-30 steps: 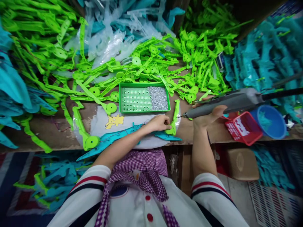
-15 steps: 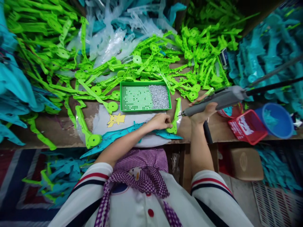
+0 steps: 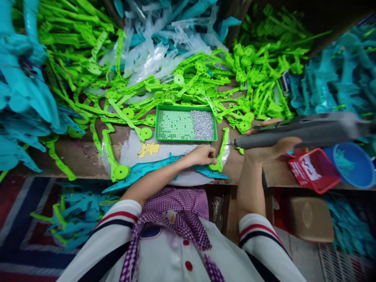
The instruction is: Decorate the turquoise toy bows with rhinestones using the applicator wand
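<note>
My left hand (image 3: 203, 155) reaches over a long teal plastic piece (image 3: 147, 167), its thumb and fingers pinched at the lower end of a bright green plastic leg-shaped part (image 3: 225, 147). Clear plastic shows along that part's edge. In my right hand (image 3: 272, 150) lies a grey electric screwdriver (image 3: 311, 131), held nearly level and blurred at its rear. Its tip points left, close beside the green part; whether they touch I cannot tell. A second green part (image 3: 109, 154) joins the teal piece's left side. Beneath lies a pale cloth (image 3: 129, 147) with a yellow cartoon print.
A green tray (image 3: 156, 125) of small silvery screws stands behind my left hand. Heaps of green parts (image 3: 188, 78) and clear pieces (image 3: 147, 58) fill the back. Teal parts pile up at left (image 3: 35, 90) and right (image 3: 337, 82). A red basket (image 3: 313, 170) and blue bowl (image 3: 355, 164) sit right.
The screwdriver has turned from a slant to nearly level, its rear swinging nearer. Its tip stays by the green part. My left hand keeps its place there; the whole view has shifted slightly.
</note>
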